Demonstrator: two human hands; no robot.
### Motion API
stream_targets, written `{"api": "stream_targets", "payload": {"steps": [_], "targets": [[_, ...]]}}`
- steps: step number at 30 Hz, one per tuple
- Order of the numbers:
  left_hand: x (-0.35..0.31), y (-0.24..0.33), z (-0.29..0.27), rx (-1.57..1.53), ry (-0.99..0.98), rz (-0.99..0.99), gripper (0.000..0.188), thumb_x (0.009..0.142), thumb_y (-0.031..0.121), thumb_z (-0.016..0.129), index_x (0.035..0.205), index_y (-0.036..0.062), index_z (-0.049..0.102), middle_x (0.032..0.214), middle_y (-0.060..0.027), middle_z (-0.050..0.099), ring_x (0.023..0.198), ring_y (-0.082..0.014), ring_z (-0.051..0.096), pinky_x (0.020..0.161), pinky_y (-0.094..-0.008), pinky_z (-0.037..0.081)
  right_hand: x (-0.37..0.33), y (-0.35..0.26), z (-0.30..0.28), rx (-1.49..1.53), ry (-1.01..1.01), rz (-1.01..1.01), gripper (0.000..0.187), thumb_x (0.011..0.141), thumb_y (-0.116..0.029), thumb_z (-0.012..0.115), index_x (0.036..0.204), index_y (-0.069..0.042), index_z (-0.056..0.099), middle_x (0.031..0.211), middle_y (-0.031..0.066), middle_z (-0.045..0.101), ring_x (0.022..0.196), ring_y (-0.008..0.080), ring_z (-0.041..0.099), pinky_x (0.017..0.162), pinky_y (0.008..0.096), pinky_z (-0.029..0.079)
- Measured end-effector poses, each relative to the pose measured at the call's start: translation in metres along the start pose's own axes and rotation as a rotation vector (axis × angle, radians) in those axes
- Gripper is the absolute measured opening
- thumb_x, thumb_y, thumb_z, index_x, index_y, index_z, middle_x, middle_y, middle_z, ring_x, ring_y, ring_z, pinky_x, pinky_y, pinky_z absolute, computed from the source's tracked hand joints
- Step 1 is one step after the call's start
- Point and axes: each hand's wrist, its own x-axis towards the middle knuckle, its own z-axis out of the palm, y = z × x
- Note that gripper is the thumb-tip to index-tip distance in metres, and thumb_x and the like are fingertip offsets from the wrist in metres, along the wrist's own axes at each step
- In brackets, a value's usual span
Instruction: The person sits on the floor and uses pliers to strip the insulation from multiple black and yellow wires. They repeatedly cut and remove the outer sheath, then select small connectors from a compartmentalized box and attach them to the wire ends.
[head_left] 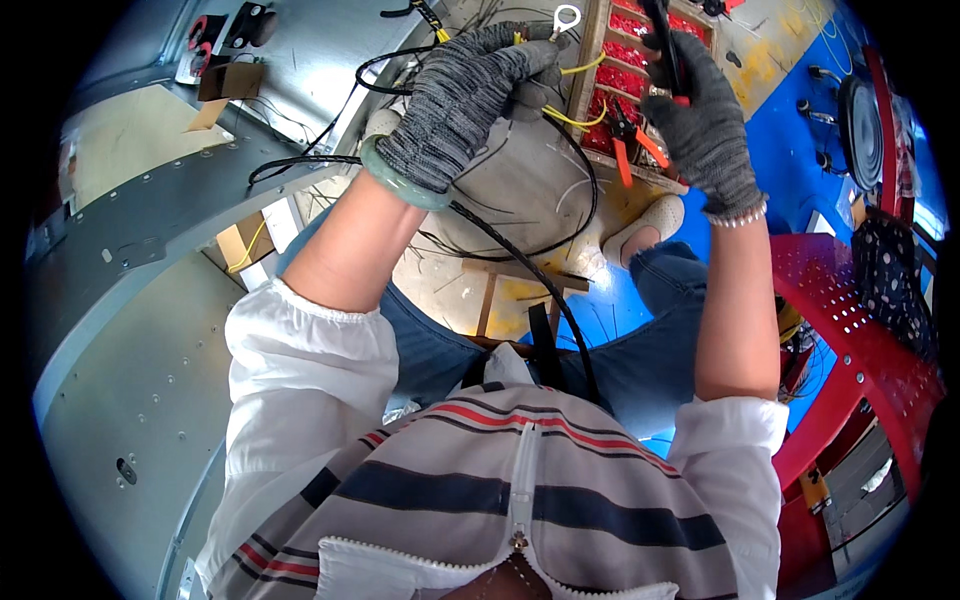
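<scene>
My left hand, in a grey knitted glove, is closed in a pinch on a thin yellow wire. A silver ring terminal sticks up at its fingertips; whether it is joined to the wire is hidden. More yellow wire ends come out below the fingers. My right hand, gloved alike, is wrapped round a long dark tool that runs past the top edge, so its kind cannot be made out. Beside that hand lie orange-handled cutters over a compartment tray of small red parts.
A black sleeved cable loops from the left across my lap. To the left stands a grey metal frame. A red perforated metal frame is at the right. Wire scraps and a small wooden stool are on the floor.
</scene>
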Motion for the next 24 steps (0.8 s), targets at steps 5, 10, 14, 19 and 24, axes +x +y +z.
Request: {"api": "stream_targets", "payload": {"steps": [5, 10, 14, 19, 24], "targets": [[0.001, 0.009, -0.012, -0.084, 0.105, -0.004, 0.020, 0.082, 0.021, 0.056, 0.095, 0.0058, 0.061, 0.075, -0.0013, 0.061, 0.064, -0.0058, 0.057, 0.055, -0.0174, 0.048, -0.011, 0.012, -0.004, -0.324, -0.003, -0.104, 0.063, 0.059, -0.010, 0.071, 0.115, -0.004, 0.045, 0.106, 0.0160, 0.051, 0.103, 0.0279, 0.049, 0.090, 0.0344, 0.039], [0.004, 0.018, -0.004, 0.125, 0.149, -0.023, 0.018, 0.081, 0.018, 0.058, 0.092, 0.0036, 0.062, 0.074, -0.0033, 0.062, 0.062, -0.0064, 0.057, 0.055, -0.0178, 0.047, -0.016, 0.011, -0.005, -0.298, -0.151, -0.108, 0.071, 0.056, 0.000, 0.070, 0.121, -0.001, 0.039, 0.113, 0.0158, 0.049, 0.110, 0.0257, 0.045, 0.093, 0.0323, 0.037], [0.006, 0.010, -0.002, 0.096, 0.160, 0.069, 0.017, 0.081, 0.016, 0.058, 0.090, 0.0023, 0.062, 0.074, -0.0052, 0.063, 0.063, -0.0072, 0.058, 0.057, -0.0181, 0.047, -0.015, 0.007, -0.005, -0.247, -0.164, -0.116, 0.072, 0.055, 0.002, 0.069, 0.120, -0.001, 0.040, 0.111, 0.0155, 0.049, 0.107, 0.0259, 0.046, 0.094, 0.0324, 0.036], [0.004, 0.015, 0.001, 0.234, 0.172, 0.077, 0.017, 0.082, 0.016, 0.056, 0.091, 0.0023, 0.062, 0.074, -0.0061, 0.063, 0.063, -0.0076, 0.059, 0.055, -0.0187, 0.048, -0.015, 0.003, -0.008, -0.370, -0.148, -0.129, 0.073, 0.052, -0.001, 0.070, 0.120, -0.004, 0.042, 0.106, 0.0148, 0.049, 0.104, 0.0282, 0.048, 0.092, 0.0334, 0.038], [0.005, 0.015, 0.004, 0.183, 0.175, 0.034, 0.017, 0.083, 0.015, 0.055, 0.092, 0.0027, 0.061, 0.074, -0.0056, 0.063, 0.061, -0.0071, 0.059, 0.054, -0.0178, 0.048, -0.016, 0.001, -0.006, -0.435, -0.102, -0.151, 0.072, 0.053, -0.004, 0.069, 0.119, -0.008, 0.043, 0.104, 0.0152, 0.049, 0.100, 0.0305, 0.048, 0.090, 0.0349, 0.039]]}}
